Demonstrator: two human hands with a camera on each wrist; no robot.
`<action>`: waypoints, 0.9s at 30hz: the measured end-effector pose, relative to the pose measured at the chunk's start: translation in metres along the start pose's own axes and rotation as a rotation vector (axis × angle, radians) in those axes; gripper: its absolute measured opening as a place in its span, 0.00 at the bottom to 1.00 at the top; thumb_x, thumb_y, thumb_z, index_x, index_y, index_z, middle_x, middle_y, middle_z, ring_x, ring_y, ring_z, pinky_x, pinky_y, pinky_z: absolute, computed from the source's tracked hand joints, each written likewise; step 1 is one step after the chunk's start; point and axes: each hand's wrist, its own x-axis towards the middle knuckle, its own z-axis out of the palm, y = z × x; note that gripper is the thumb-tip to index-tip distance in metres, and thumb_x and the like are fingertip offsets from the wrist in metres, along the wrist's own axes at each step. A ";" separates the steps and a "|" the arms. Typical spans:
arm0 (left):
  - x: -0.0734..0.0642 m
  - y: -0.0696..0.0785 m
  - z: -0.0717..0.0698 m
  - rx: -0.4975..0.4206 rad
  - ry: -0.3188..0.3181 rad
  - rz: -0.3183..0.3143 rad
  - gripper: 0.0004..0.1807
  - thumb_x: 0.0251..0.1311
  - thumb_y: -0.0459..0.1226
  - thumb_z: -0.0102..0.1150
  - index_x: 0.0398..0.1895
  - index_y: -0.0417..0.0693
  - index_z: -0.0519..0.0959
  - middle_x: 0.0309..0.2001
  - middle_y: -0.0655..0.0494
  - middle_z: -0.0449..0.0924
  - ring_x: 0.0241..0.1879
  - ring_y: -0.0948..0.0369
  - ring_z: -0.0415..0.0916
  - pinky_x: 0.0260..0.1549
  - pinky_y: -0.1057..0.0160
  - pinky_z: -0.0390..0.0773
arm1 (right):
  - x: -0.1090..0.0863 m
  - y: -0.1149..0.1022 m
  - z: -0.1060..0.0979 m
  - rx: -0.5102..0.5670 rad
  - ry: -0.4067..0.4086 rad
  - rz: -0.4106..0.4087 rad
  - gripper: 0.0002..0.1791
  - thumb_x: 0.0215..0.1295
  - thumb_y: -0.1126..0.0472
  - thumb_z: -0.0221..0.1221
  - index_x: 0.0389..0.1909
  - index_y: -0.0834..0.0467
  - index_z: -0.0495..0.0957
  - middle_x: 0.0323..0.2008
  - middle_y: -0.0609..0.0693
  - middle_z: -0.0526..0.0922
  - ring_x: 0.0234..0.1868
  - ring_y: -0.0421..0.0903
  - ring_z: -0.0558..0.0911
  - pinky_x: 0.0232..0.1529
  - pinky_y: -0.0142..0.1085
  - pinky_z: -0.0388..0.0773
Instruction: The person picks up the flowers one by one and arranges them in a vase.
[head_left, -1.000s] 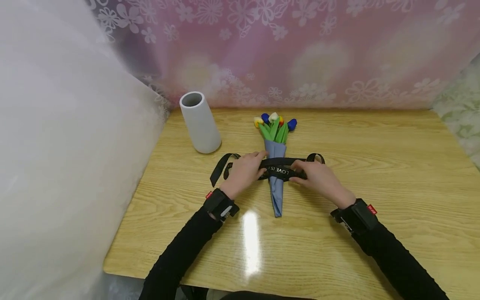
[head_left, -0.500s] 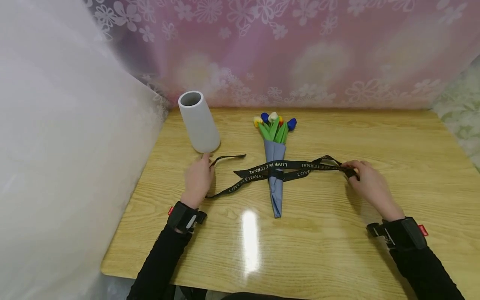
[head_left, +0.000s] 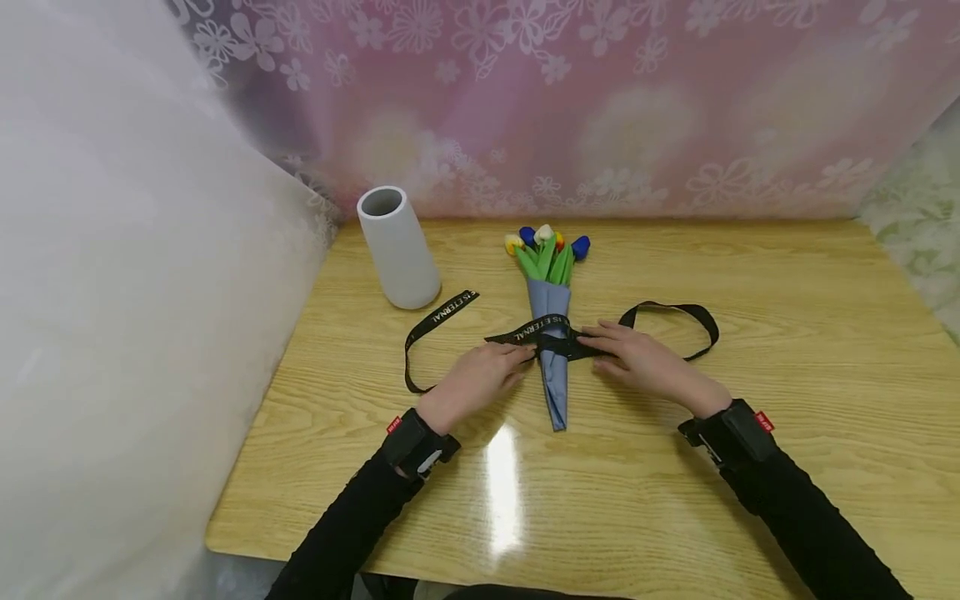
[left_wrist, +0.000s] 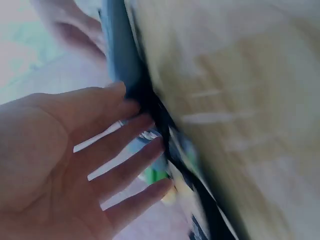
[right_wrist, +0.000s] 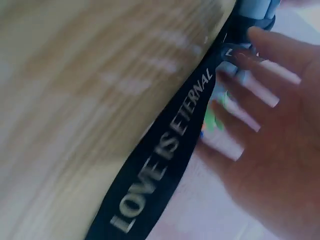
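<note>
A small bouquet of tulips (head_left: 546, 260) in a blue-grey wrapper (head_left: 556, 387) lies on the table, blooms pointing away. Around its middle a black ribbon (head_left: 444, 312) with "LOVE IS ETERNAL" lettering is tied, its long tails curving out to both sides. My left hand (head_left: 478, 377) lies just left of the wrapper, fingers spread and nearly straight with their tips at the ribbon. On the other side, my right hand (head_left: 647, 360) reaches in with extended fingers over the ribbon. In the right wrist view the ribbon (right_wrist: 162, 155) runs past the fingertips, ungripped.
A white vase (head_left: 402, 257) stands at the back left, behind the ribbon's left tail. The wooden table (head_left: 795, 333) backs onto a pink floral curtain (head_left: 600, 125). White sheeting (head_left: 135, 275) hangs along the left side.
Both hands first moved outward, drawing the ribbon tails apart, then let them go and came back in beside the wrapper. The tails now lie in loose curves.
</note>
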 end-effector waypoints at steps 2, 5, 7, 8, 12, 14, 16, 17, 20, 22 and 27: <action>-0.005 -0.006 0.002 -0.016 -0.006 -0.024 0.20 0.75 0.38 0.55 0.67 0.45 0.77 0.67 0.49 0.75 0.65 0.52 0.73 0.65 0.54 0.74 | -0.010 0.006 -0.002 -0.031 0.002 0.083 0.28 0.73 0.60 0.61 0.70 0.65 0.71 0.71 0.68 0.67 0.72 0.70 0.63 0.68 0.65 0.63; -0.015 -0.015 0.002 -0.051 -0.010 -0.039 0.19 0.75 0.36 0.55 0.65 0.46 0.78 0.68 0.50 0.74 0.67 0.51 0.72 0.67 0.54 0.71 | -0.028 0.019 -0.007 -0.108 0.014 0.226 0.31 0.73 0.56 0.60 0.71 0.67 0.68 0.71 0.71 0.63 0.71 0.73 0.61 0.67 0.67 0.62; -0.020 -0.020 0.001 -0.067 0.001 -0.037 0.19 0.75 0.36 0.55 0.65 0.45 0.78 0.68 0.50 0.74 0.67 0.50 0.72 0.67 0.53 0.71 | -0.039 0.028 -0.012 -0.144 0.013 0.329 0.33 0.74 0.54 0.59 0.70 0.71 0.67 0.71 0.75 0.60 0.70 0.75 0.59 0.66 0.69 0.61; -0.021 -0.022 0.000 -0.070 0.010 -0.032 0.19 0.75 0.36 0.55 0.65 0.45 0.78 0.68 0.49 0.74 0.66 0.50 0.73 0.67 0.52 0.71 | -0.045 0.032 -0.015 -0.158 0.007 0.385 0.34 0.75 0.52 0.58 0.70 0.72 0.66 0.71 0.76 0.58 0.70 0.77 0.57 0.65 0.70 0.61; -0.021 -0.027 -0.003 -0.084 0.044 -0.021 0.17 0.73 0.36 0.57 0.62 0.44 0.81 0.65 0.48 0.77 0.63 0.49 0.75 0.65 0.52 0.73 | -0.061 0.039 -0.028 -0.147 0.036 0.564 0.33 0.76 0.50 0.55 0.65 0.76 0.69 0.68 0.79 0.58 0.66 0.80 0.57 0.59 0.73 0.63; -0.017 -0.026 -0.006 -0.071 0.063 -0.028 0.15 0.73 0.36 0.58 0.59 0.45 0.83 0.61 0.49 0.81 0.59 0.51 0.79 0.60 0.54 0.77 | -0.063 0.036 -0.032 -0.132 0.119 0.586 0.29 0.76 0.51 0.56 0.61 0.74 0.74 0.63 0.79 0.63 0.62 0.79 0.61 0.57 0.71 0.64; -0.009 -0.023 -0.010 -0.040 0.090 -0.048 0.13 0.73 0.38 0.58 0.55 0.47 0.85 0.55 0.51 0.84 0.54 0.54 0.82 0.54 0.56 0.81 | -0.058 0.030 -0.032 -0.114 0.239 0.558 0.22 0.75 0.54 0.58 0.55 0.70 0.78 0.58 0.76 0.69 0.57 0.76 0.66 0.52 0.68 0.68; -0.004 -0.020 -0.013 -0.018 0.109 -0.058 0.12 0.73 0.39 0.59 0.53 0.48 0.86 0.52 0.53 0.86 0.51 0.55 0.83 0.49 0.57 0.83 | -0.054 0.026 -0.032 -0.107 0.285 0.524 0.19 0.74 0.56 0.60 0.52 0.69 0.79 0.54 0.74 0.72 0.53 0.73 0.69 0.49 0.65 0.70; 0.016 -0.007 -0.024 0.018 0.172 -0.071 0.09 0.71 0.40 0.61 0.48 0.50 0.87 0.45 0.56 0.87 0.41 0.59 0.85 0.35 0.61 0.85 | -0.031 0.012 -0.031 -0.076 0.336 0.403 0.11 0.70 0.60 0.63 0.45 0.64 0.82 0.45 0.66 0.80 0.43 0.65 0.76 0.40 0.56 0.72; 0.033 0.003 -0.029 0.035 0.204 -0.058 0.08 0.70 0.41 0.62 0.45 0.52 0.88 0.42 0.58 0.87 0.38 0.62 0.84 0.32 0.64 0.83 | -0.012 0.002 -0.030 -0.047 0.299 0.337 0.08 0.69 0.60 0.65 0.44 0.60 0.84 0.42 0.62 0.84 0.38 0.59 0.79 0.34 0.50 0.72; 0.065 0.020 -0.022 0.066 0.163 -0.053 0.05 0.68 0.43 0.65 0.40 0.55 0.87 0.38 0.60 0.86 0.37 0.63 0.83 0.33 0.65 0.82 | 0.028 -0.016 -0.021 0.025 0.148 0.218 0.07 0.66 0.62 0.67 0.43 0.58 0.87 0.41 0.57 0.87 0.38 0.55 0.83 0.34 0.45 0.77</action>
